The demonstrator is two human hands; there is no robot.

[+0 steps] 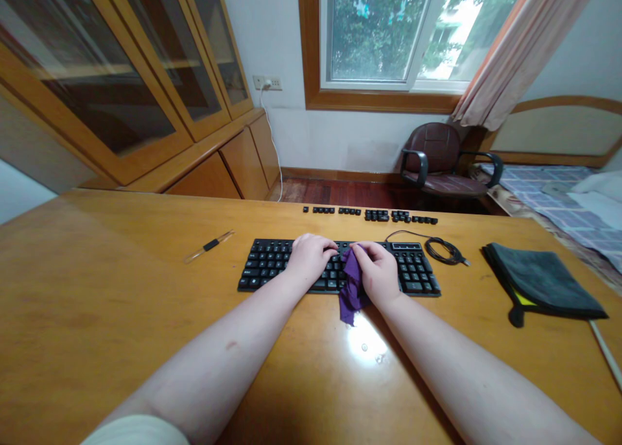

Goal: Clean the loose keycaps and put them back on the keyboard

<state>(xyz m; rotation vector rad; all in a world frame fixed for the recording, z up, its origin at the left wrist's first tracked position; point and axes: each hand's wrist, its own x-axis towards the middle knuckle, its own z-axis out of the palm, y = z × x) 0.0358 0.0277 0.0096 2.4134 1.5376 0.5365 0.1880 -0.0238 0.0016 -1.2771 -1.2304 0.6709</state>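
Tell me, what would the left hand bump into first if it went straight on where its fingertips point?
Most likely the purple cloth pinched in the right hand over the keyboard; depth is unclear from this single view, so the right hand itself could come first.

left sleeve [138, 431]: pale, plain, round-edged | forearms [208, 361]: bare | left hand [307, 258]: bare | right hand [383, 276]: bare
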